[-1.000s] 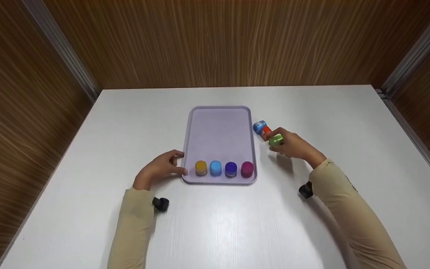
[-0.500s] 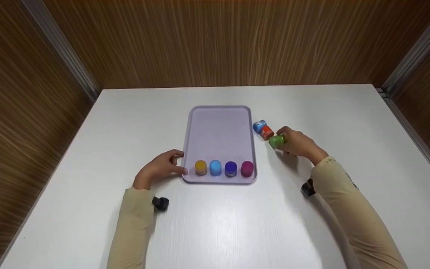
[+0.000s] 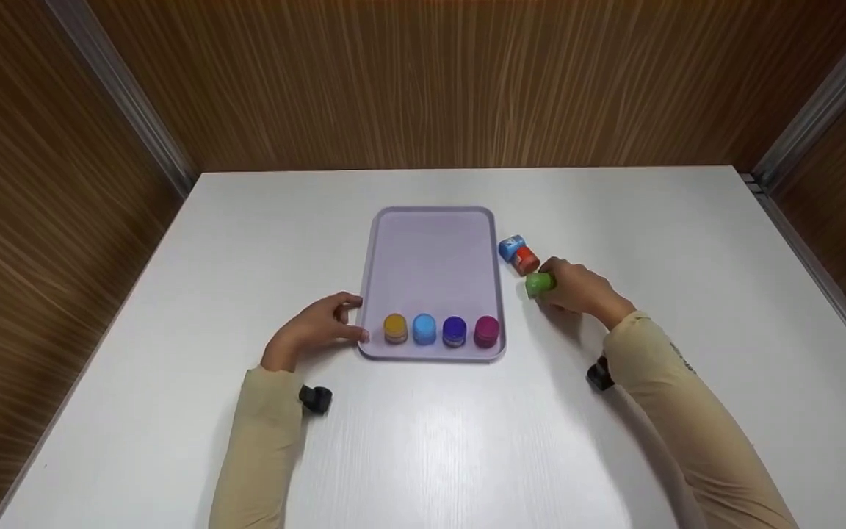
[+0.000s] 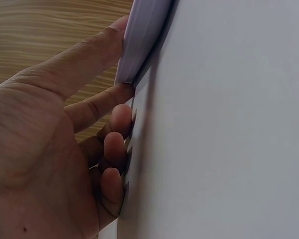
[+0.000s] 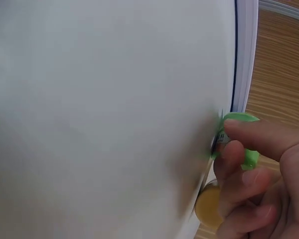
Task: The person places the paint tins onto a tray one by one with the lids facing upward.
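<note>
My right hand [image 3: 577,288] grips a small green paint jar [image 3: 539,284] just off the right side of the lilac tray [image 3: 434,211]. In the right wrist view, thumb and fingers close round the green jar, and a round amber-yellow thing [image 5: 209,205] shows partly behind the lower fingers. My left hand [image 3: 318,323] rests at the tray's near left side, thumb and index fingertip against the rim, the other fingers bent by the tabletop. Across the tray's near end stand a yellow jar [image 3: 395,328], a light blue jar [image 3: 424,329], a dark blue jar [image 3: 454,331] and a magenta jar [image 3: 487,331].
A blue jar [image 3: 511,248] and a red jar [image 3: 525,261] lie against each other on the white table [image 3: 423,441], between the tray's right rim and my right hand. Wood-grain panels [image 3: 423,88] enclose the back and sides.
My right hand has turned the green jar and shifted it slightly nearer me, exposing more of the red jar. The left hand and tray stay put.
</note>
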The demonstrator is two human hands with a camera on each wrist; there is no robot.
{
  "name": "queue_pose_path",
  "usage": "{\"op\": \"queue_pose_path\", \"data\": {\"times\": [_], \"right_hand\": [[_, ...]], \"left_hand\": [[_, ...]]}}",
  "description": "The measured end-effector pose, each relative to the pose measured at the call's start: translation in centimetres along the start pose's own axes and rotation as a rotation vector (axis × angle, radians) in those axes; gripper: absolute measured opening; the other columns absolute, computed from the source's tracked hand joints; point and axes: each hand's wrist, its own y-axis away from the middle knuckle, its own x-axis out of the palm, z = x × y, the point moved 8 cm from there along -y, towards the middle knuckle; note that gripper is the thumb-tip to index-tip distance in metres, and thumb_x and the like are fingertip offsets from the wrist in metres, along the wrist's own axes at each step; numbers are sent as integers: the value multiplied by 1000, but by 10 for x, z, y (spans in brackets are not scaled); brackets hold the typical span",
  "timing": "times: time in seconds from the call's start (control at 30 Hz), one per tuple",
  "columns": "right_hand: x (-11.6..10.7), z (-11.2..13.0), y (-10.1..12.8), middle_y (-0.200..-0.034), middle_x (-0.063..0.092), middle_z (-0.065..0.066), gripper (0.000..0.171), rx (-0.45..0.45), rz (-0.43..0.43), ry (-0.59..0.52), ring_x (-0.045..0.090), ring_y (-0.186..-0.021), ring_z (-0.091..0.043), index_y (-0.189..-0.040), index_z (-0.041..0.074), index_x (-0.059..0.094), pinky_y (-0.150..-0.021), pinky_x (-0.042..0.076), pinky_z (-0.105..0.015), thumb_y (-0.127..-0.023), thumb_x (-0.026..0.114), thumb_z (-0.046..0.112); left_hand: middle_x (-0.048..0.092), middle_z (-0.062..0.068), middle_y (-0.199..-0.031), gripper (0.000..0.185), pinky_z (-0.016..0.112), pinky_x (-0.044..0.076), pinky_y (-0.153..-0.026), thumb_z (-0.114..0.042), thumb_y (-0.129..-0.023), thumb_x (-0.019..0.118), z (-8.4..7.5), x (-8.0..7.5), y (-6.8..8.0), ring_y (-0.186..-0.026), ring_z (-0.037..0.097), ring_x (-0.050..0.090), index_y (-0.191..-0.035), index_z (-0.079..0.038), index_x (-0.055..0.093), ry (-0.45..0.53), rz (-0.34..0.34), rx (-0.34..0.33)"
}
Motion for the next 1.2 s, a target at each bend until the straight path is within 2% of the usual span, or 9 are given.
{"op": "queue_pose_path", "data": {"times": [0.17, 0.3, 0.5, 0.73, 0.83, 0.97, 1.1, 1.2], "right_hand": [[0, 2, -1, -105, 58, -15, 53, -7, 0, 6, 54, -90, -27, -136, 2, 46, -75, 44, -36, -88, 62, 17], [0, 5, -1, -104, 57, -16, 55, -23, -3, -1, 54, -84, -25, -138, 5, 47, -70, 42, -34, -87, 64, 18], [-2, 9, 0, -116, 58, -18, 50, -55, -49, 42, 51, -85, -25, -133, 10, 53, -64, 39, -32, -85, 65, 16], [-3, 11, 2, -119, 60, -16, 48, -70, -56, 60, 51, -90, -26, -133, 13, 55, -70, 39, -36, -86, 66, 17], [-4, 10, 4, -110, 62, -15, 48, -74, -53, 53, 52, -85, -24, -132, 12, 55, -68, 39, -34, -86, 66, 17], [-6, 9, 5, -93, 58, -11, 44, -29, -22, 5, 53, -79, -22, -129, 14, 54, -65, 40, -31, -86, 65, 15], [-8, 11, 6, -90, 58, -10, 41, -4, -14, -29, 53, -79, -22, -127, 16, 54, -64, 41, -31, -87, 63, 14], [-10, 15, 7, -86, 56, -8, 40, -34, -43, -19, 51, -80, -22, -126, 17, 55, -64, 39, -31, -87, 64, 17]], "left_hand": [[46, -1, -84, 70, 31, 35, -78, -26, -79, 78, -1, 0, 1, -78, 15, 42, -139, -5, 48, -1, -3, -9], [46, 0, -84, 70, 30, 35, -78, -26, -80, 78, 0, 0, 1, -78, 15, 42, -139, -5, 48, -4, -4, -13], [45, 0, -85, 69, 31, 35, -78, -25, -80, 78, 1, 0, -1, -81, 15, 42, -139, -4, 49, -5, 3, -13], [45, 1, -85, 69, 30, 35, -77, -26, -80, 78, 1, -1, 0, -80, 15, 42, -138, -3, 49, -4, -1, -5], [45, 0, -85, 69, 30, 35, -77, -26, -80, 78, 1, 0, 0, -80, 15, 42, -138, -3, 49, -14, 0, -1], [45, 0, -85, 69, 31, 35, -78, -27, -80, 78, 0, 0, 1, -81, 15, 42, -138, -4, 49, -19, -1, -4], [45, 0, -85, 70, 31, 35, -78, -28, -79, 79, 0, 0, 1, -81, 16, 42, -139, -5, 49, -17, 0, -10], [45, 0, -85, 70, 31, 35, -78, -28, -79, 78, 0, 0, 0, -80, 16, 42, -139, -5, 49, -16, 4, -11]]}}
